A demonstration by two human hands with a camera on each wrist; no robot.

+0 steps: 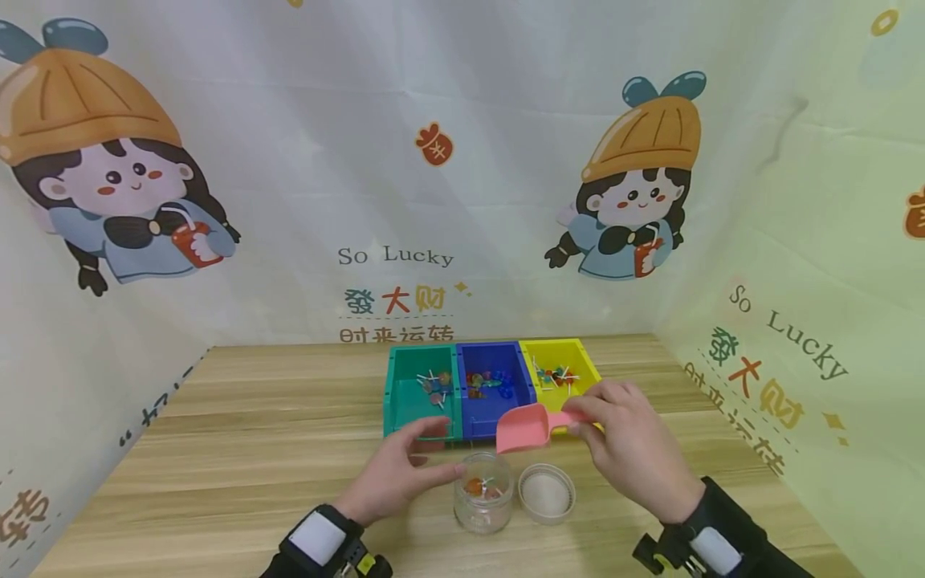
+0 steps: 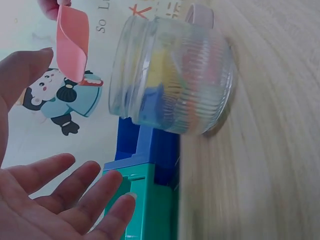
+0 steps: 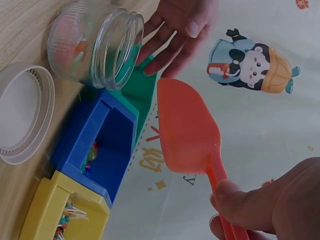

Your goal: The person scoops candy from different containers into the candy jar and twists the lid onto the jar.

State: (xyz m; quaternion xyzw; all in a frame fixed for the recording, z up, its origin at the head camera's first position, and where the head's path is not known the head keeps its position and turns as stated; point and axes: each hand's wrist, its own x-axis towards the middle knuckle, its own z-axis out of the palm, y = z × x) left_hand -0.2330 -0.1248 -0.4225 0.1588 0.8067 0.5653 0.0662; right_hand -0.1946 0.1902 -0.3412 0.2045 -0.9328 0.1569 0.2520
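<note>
My right hand point(image 1: 632, 441) pinches the handle of a pink plastic scoop point(image 1: 522, 428) between thumb and fingers. The scoop is held up above the jar's level, its blade pointing left; in the right wrist view the blade point(image 3: 187, 127) shows nothing on it. A clear ribbed glass jar point(image 1: 482, 515) stands uncovered on the table with several small coloured pieces with white sticks at its bottom. Beside the jar, fingers spread, is my left hand point(image 1: 397, 474), its thumb at the jar's rim in the head view. The round lid point(image 1: 547, 493) lies just right of the jar.
Behind the jar, three joined bins stand side by side: green point(image 1: 401, 401), blue point(image 1: 491, 421) and yellow point(image 1: 549, 348). Small stick-topped pieces lie in the green and yellow bins, shiny coloured pieces in the blue one. A printed cloth point(image 1: 506, 201) encloses the wooden table point(image 1: 253, 433).
</note>
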